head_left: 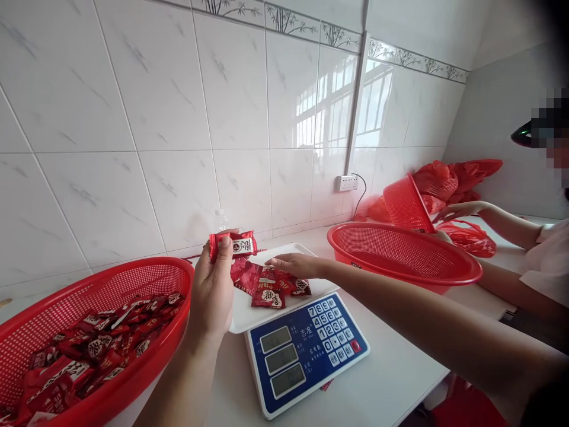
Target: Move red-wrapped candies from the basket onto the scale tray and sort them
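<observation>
My left hand is raised over the left edge of the scale pan, fingers closed on a red candy packet. My right hand lies palm down with fingers stretched flat over a small pile of red candy packets on the white pan of a blue electronic scale. Left of the scale, a red mesh basket holds several more red packets.
An empty red mesh basket stands right of the scale. Another person at the right edge reaches a hand toward red plastic bags and a tilted red basket. A wall socket sits on the tiled wall.
</observation>
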The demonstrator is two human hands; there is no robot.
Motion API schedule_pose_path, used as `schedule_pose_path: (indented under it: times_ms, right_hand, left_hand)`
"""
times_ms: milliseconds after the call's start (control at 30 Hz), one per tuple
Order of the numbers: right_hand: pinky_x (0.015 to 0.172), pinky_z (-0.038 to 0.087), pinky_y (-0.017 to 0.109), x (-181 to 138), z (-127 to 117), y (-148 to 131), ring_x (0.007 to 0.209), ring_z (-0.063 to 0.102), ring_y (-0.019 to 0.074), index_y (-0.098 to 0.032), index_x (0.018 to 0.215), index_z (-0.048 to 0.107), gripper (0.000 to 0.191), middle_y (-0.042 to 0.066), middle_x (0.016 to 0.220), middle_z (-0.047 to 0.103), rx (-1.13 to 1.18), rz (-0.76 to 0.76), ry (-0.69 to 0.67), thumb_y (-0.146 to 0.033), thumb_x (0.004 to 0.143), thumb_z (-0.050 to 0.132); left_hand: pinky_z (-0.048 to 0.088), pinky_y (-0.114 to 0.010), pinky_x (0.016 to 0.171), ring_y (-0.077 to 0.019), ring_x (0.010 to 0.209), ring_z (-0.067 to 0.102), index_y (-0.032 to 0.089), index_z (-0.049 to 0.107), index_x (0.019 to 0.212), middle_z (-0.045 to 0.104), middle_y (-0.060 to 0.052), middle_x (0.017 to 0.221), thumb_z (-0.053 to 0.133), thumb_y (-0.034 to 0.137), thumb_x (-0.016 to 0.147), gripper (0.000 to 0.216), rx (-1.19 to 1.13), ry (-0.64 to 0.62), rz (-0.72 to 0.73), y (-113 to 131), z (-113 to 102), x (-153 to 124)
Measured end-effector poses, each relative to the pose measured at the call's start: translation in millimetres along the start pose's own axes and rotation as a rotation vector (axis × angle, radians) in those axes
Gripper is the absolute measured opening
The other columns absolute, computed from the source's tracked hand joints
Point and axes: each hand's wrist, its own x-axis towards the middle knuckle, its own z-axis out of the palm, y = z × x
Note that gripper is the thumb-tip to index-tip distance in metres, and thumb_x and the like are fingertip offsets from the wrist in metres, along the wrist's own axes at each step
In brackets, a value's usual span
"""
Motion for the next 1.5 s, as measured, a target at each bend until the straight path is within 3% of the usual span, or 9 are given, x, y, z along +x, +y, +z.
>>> schedule_pose_path:
  times_ms: [133, 333, 400, 533, 767, 933, 1167, 1333, 1500]
  right_hand:
    - [0.104, 0.043, 0.044, -24.7, -3.2, 1.0, 0.132, 0.045, 0.0288, -0.025, 0.141, 0.046, 0.066, 0.009, 0.148, 0.045, 0.055, 0.049, 0.033, -0.066, 0.095, 0.022]
    - [0.098, 0.047, 0.039, -44.0, 4.6, -1.3, 0.129, 0.049, 0.027, -0.025, 0.148, 0.034, 0.075, 0.01, 0.149, 0.044, 0.08, 0.058, 0.028, -0.072, 0.09, 0.023]
    - [0.096, 0.048, 0.039, -46.9, 5.6, -1.8, 0.129, 0.049, 0.0281, -0.026, 0.149, 0.032, 0.077, 0.01, 0.149, 0.043, 0.059, 0.065, 0.021, -0.073, 0.088, 0.03]
    - [0.099, 0.045, 0.043, -51.4, 5.5, 0.5, 0.132, 0.043, 0.034, -0.025, 0.148, 0.034, 0.087, 0.012, 0.153, 0.037, -0.031, 0.079, -0.026, -0.066, 0.076, 0.062]
    - [0.093, 0.049, 0.034, -55.5, 10.6, 3.2, 0.125, 0.05, 0.0263, -0.022, 0.142, 0.044, 0.064, 0.011, 0.141, 0.051, -0.118, 0.044, 0.069, -0.045, 0.085, 0.06]
    - [0.092, 0.049, 0.036, -51.9, 17.5, 4.2, 0.115, 0.055, 0.0243, -0.02, 0.131, 0.054, 0.044, 0.011, 0.127, 0.059, -0.183, 0.047, 0.207, -0.033, 0.09, 0.058]
    - [0.084, 0.054, 0.041, -45.7, 19.3, 18.2, 0.099, 0.062, 0.0193, -0.018, 0.119, 0.058, 0.03, 0.008, 0.119, 0.061, -0.242, 0.093, 0.286, -0.035, 0.093, 0.057]
    - [0.084, 0.054, 0.04, -47.9, -6.4, 41.0, 0.099, 0.062, 0.0193, -0.018, 0.119, 0.058, 0.03, 0.008, 0.12, 0.06, -0.289, 0.188, 0.456, -0.034, 0.093, 0.056]
    - [0.085, 0.053, 0.042, -78.6, -56.8, 83.5, 0.101, 0.062, 0.0203, -0.019, 0.121, 0.057, 0.032, 0.008, 0.122, 0.059, -0.374, 0.448, 0.631, -0.035, 0.093, 0.056]
  left_hand:
    - [0.054, -0.03, 0.078, -0.0196, 0.093, 0.066, 0.023, 0.068, 0.101, 0.071, -0.005, 0.094, 0.065, 0.049, 0.085, 0.03, 0.008, 0.0, 0.005, 0.0, -1.5, 0.5]
    - [0.053, -0.03, 0.078, -0.0194, 0.09, 0.066, 0.021, 0.067, 0.099, 0.07, -0.006, 0.094, 0.066, 0.051, 0.083, 0.034, 0.029, 0.019, 0.014, -0.4, -2.3, 1.0]
    - [0.054, -0.031, 0.078, -0.0197, 0.091, 0.066, 0.021, 0.067, 0.1, 0.07, -0.005, 0.094, 0.065, 0.051, 0.084, 0.033, 0.02, 0.006, 0.013, -0.7, -2.1, 0.8]
    - [0.053, -0.031, 0.081, -0.0208, 0.094, 0.065, 0.022, 0.068, 0.099, 0.07, -0.004, 0.091, 0.068, 0.05, 0.081, 0.033, 0.003, 0.015, 0.006, 0.0, -0.5, 0.8]
    - [0.055, -0.031, 0.078, -0.0218, 0.091, 0.066, 0.024, 0.07, 0.092, 0.069, -0.001, 0.083, 0.075, 0.054, 0.072, 0.037, 0.052, 0.122, -0.048, 4.1, 4.8, 0.3]
    - [0.055, -0.034, 0.082, -0.0236, 0.096, 0.065, 0.024, 0.07, 0.097, 0.07, -0.002, 0.089, 0.072, 0.056, 0.073, 0.04, 0.09, 0.066, -0.05, 2.7, 3.2, -1.6]
    - [0.052, -0.037, 0.089, -0.0248, 0.101, 0.065, 0.022, 0.069, 0.106, 0.07, -0.003, 0.09, 0.073, 0.054, 0.074, 0.045, 0.085, 0.039, -0.045, -2.3, 3.6, -3.6]
    - [0.051, -0.037, 0.089, -0.0237, 0.096, 0.066, 0.02, 0.068, 0.103, 0.07, -0.003, 0.088, 0.07, 0.059, 0.074, 0.048, 0.08, 0.048, -0.033, -5.0, 4.5, -1.8]
    - [0.052, -0.034, 0.087, -0.0219, 0.096, 0.066, 0.022, 0.068, 0.105, 0.071, -0.004, 0.091, 0.068, 0.057, 0.078, 0.044, 0.075, 0.02, 0.011, -3.9, 0.1, -0.6]
